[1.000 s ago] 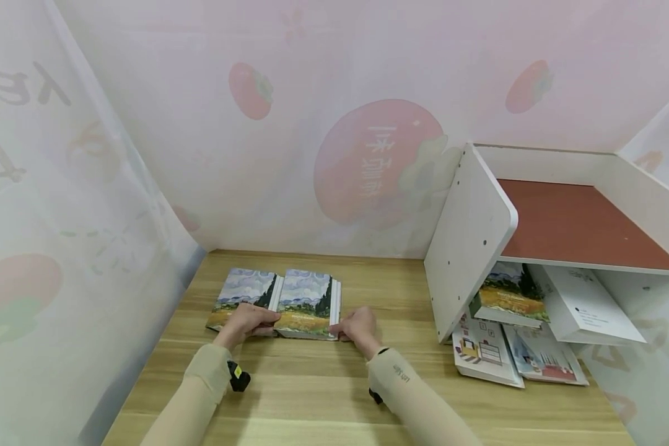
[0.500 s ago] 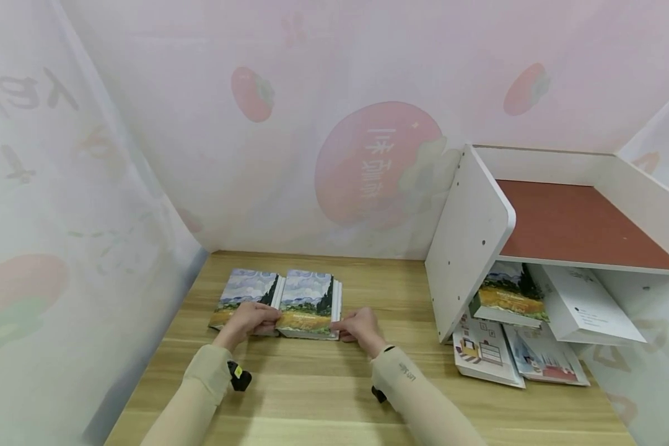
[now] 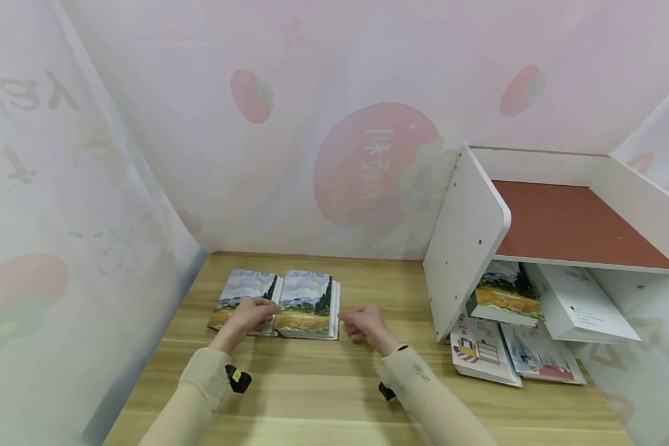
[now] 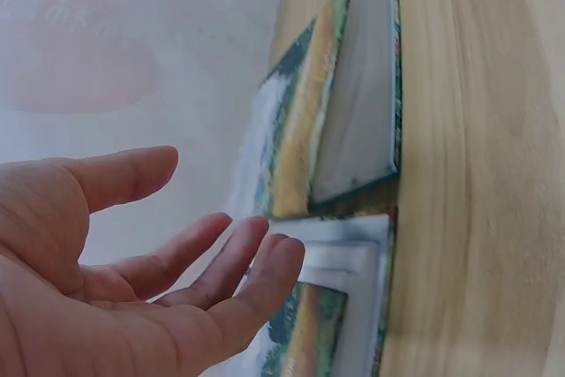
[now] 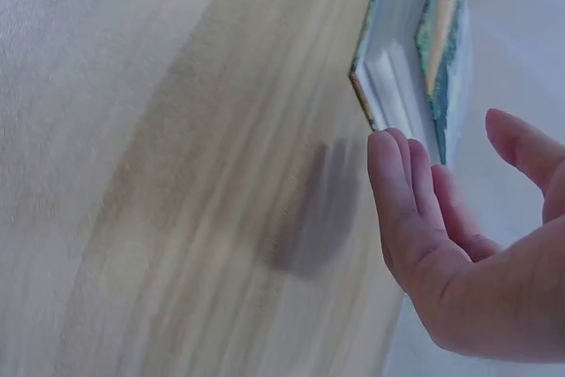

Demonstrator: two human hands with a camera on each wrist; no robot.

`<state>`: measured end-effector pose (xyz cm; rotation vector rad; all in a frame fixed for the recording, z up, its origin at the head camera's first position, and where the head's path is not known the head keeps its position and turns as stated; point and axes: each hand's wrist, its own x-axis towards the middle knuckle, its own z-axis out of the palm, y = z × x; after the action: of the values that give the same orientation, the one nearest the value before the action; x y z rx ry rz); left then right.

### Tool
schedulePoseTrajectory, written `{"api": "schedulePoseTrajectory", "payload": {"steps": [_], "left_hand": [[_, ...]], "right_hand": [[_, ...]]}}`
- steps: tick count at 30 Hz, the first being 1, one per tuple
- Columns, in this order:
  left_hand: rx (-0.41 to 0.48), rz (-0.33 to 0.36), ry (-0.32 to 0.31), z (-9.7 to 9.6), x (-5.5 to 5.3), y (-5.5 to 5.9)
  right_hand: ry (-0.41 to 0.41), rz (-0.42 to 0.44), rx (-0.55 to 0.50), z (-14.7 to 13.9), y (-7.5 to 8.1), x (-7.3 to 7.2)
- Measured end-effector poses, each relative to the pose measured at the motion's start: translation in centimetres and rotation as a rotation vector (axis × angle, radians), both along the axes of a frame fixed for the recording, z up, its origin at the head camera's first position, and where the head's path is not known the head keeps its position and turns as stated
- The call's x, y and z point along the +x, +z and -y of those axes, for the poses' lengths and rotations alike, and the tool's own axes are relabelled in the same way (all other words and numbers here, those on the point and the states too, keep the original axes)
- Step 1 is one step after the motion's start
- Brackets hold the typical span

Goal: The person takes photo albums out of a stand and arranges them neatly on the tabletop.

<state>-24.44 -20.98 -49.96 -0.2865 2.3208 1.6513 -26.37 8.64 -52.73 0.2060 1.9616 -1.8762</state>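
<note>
Two thick books with painted landscape covers lie side by side on the wooden table. My left hand (image 3: 251, 317) hovers over the lower part of the left book (image 3: 246, 285), its fingertips by the seam between the two. The left wrist view shows that hand's thumb (image 4: 132, 174) apart from its loosely bent fingers, with nothing held. Just off the right edge of the right book (image 3: 305, 302) is my right hand (image 3: 366, 325), its fingers relaxed. In the right wrist view its fingertips (image 5: 387, 152) overlap the book's page edge; I cannot tell whether they touch.
On the right stands a white shelf unit (image 3: 468, 241) with a red-brown top board (image 3: 574, 217). Beneath that board are another landscape-cover book (image 3: 507, 294), a white book (image 3: 588, 303) and two thinner illustrated books (image 3: 482, 350). A pale printed curtain (image 3: 290, 186) hangs behind the wooden table (image 3: 306, 396).
My right hand has come away from the right book's edge, moving slightly right. The left hand's fingers have lifted a little off the books. Both books have stayed in place.
</note>
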Motion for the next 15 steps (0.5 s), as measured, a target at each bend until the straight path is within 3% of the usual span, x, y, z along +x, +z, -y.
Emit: {"api": "schedulePoseTrajectory", "payload": {"steps": [4, 15], "left_hand": [[-0.045, -0.028, -0.007, -0.6, 0.3, 0.6], [-0.041, -0.123, -0.02, -2.9, 1.0, 2.4]], "right_hand": [[0.003, -0.011, 0.026, -0.6, 0.6, 0.0], [0.016, -0.076, 0.039, -1.7, 2.6, 1.3]]}}
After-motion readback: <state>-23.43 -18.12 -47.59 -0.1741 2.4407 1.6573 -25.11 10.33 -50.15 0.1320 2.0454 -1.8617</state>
